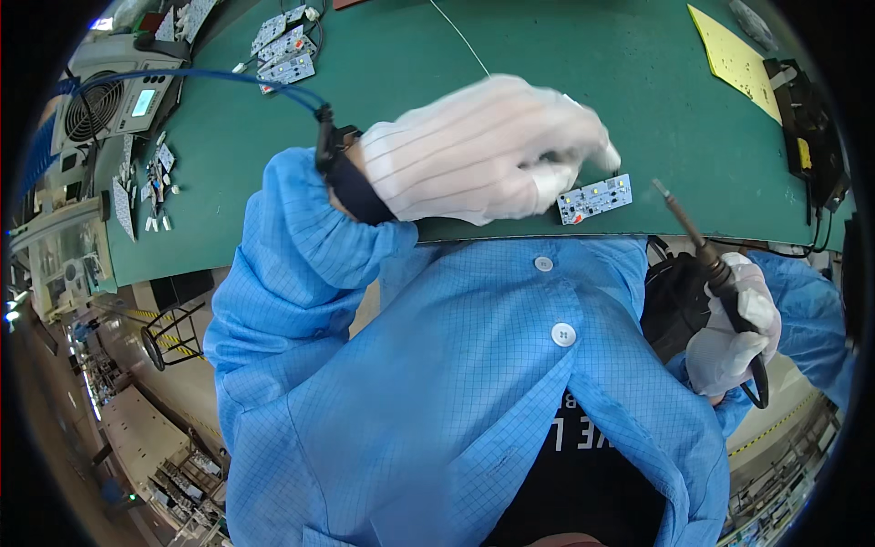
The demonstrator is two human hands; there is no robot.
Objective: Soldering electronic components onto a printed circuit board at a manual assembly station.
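Note:
My left hand (pixel 492 150), in a white striped glove, hovers over the green work mat. Its fingers curl inward, slightly blurred, and what they pinch is hidden. A thin pale wire (pixel 460 36) runs across the mat and passes behind this hand. Just beside the fingertips lies a small white circuit board (pixel 594 199) with yellowish components and a red-orange spot, close to the mat's near edge. My right hand (pixel 736 333), also gloved, is closed around a soldering iron (pixel 706 251). The iron's tip points up and left, apart from the board.
More circuit boards with wires (pixel 287 55) lie at the far left. Loose board pieces (pixel 157 182) rest near a fan unit with a lit display (pixel 105 100). A blue cable (pixel 228 77) reaches my left wrist strap. At right are a yellow sheet (pixel 734 59) and a black device (pixel 807 137).

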